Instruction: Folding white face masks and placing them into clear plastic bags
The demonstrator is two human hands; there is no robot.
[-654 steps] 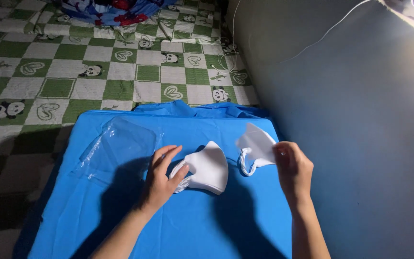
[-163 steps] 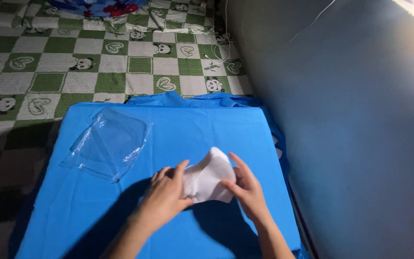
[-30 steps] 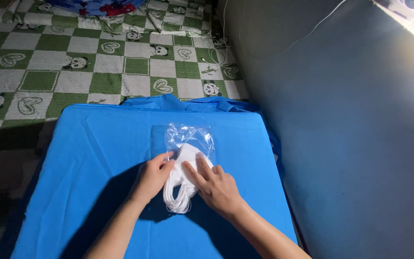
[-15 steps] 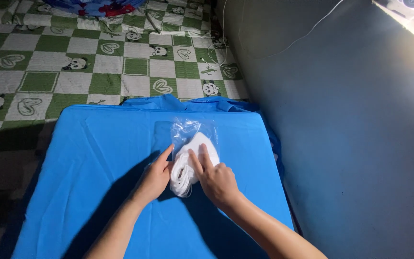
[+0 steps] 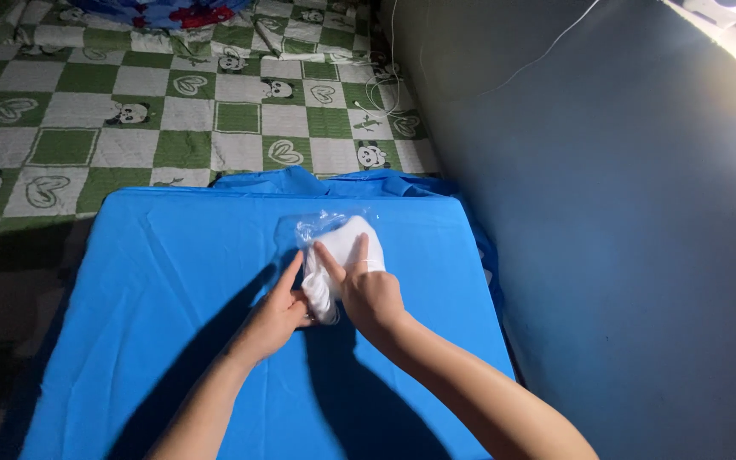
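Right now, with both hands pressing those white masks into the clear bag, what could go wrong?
The thin clear bag may tear or crumple as the right hand pushes the masks in. The left hand pins only the bag's near edge, so the bag might slide on the blue cloth. A mask strap could catch at the opening.

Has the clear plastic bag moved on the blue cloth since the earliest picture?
Yes. The clear plastic bag went from the blue cloth's left part toward its far middle.

Left hand flat, right hand pressing, fingers extended
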